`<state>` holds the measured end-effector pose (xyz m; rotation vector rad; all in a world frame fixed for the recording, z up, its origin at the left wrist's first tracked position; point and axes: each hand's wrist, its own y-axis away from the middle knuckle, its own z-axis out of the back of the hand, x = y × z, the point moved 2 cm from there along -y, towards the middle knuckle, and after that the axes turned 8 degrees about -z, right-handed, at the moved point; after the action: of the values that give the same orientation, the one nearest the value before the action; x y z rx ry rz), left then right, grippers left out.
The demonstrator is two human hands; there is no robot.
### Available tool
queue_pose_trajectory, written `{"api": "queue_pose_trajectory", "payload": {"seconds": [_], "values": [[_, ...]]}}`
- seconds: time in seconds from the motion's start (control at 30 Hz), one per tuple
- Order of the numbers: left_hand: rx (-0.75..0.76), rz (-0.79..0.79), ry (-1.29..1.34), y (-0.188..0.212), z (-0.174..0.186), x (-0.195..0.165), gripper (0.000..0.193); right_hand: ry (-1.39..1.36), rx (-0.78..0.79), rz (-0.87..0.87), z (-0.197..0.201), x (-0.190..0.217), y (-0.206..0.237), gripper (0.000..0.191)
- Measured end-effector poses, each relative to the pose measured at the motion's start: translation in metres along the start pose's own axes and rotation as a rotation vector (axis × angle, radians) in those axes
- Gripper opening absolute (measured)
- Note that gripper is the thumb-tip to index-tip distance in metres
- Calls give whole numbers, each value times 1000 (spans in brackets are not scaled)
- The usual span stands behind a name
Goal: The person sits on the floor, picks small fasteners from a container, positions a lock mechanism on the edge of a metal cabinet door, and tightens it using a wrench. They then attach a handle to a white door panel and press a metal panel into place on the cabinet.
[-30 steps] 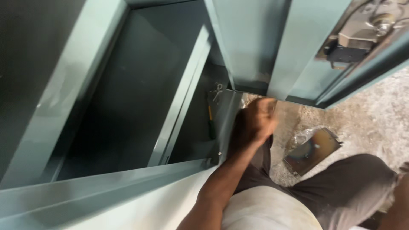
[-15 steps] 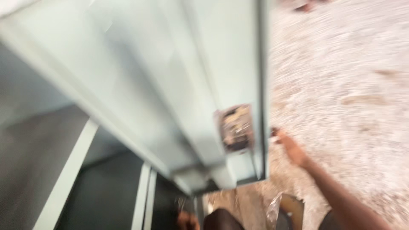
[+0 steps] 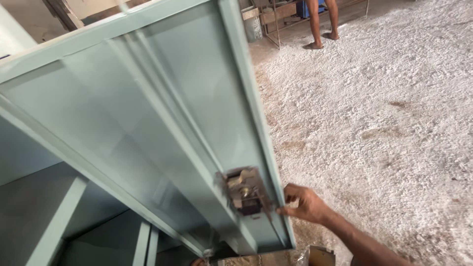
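At the bottom edge, left of centre, a sliver of the left hand shows; its grip cannot be told. Right of it, the right hand pinches the door edge, fingers closed on it just beside the lock. The pale green door fills the frame's left. Beyond, white floor spreads right; a person's legs stand at the top.

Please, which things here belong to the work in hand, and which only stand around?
In the work: right hand, gripping the edge of the pale green metal door; lock mechanism beside the fingers.

Standing around: bucket, another person's legs, white gritty floor.
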<state>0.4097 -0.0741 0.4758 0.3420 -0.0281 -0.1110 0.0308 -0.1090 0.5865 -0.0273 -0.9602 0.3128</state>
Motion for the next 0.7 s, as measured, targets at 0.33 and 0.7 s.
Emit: {"api": "queue_pose_trajectory", "payload": {"seconds": [0.33, 0.7], "values": [[-401, -644, 636, 120, 62, -181, 11, -129, 318, 67, 6, -16, 138, 55], [-1510, -199, 425, 126, 156, -257, 119, -870, -172, -345, 30, -114, 151, 32]]}}
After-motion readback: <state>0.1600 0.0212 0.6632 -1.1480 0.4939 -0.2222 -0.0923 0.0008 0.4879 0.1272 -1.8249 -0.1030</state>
